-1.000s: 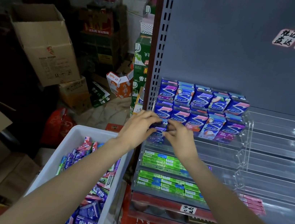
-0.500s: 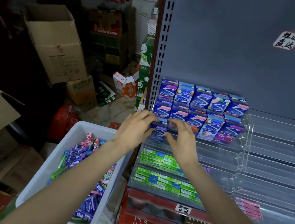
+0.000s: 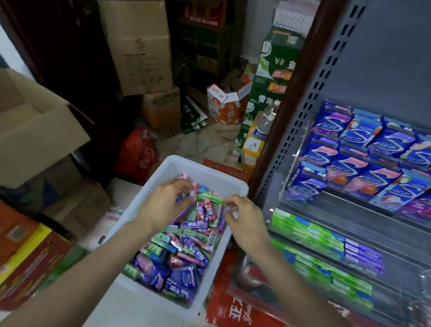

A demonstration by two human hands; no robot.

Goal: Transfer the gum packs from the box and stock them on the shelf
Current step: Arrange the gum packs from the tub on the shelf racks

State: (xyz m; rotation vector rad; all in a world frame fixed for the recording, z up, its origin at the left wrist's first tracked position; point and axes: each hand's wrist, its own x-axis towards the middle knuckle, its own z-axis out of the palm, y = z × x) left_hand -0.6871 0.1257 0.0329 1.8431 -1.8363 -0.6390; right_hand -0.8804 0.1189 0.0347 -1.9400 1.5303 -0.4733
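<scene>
Cluttered stockroom, cardboard boxes point(image 3: 135, 33) on the left. Both hands have dropped from the shelf back into the white plastic bin point(image 3: 169, 168) of gum packs point(image 3: 182, 253). Left hand point(image 3: 161, 205) pinches a pink pack, right hand point(image 3: 244, 223) pinches a green one. Next load for the clear-tiered grey shelf point(image 3: 368, 212).

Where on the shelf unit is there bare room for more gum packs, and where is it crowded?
Free: the third clear tier, right of the lone blue pack. Crowded: the two blue rows above and the green packs below.
</scene>
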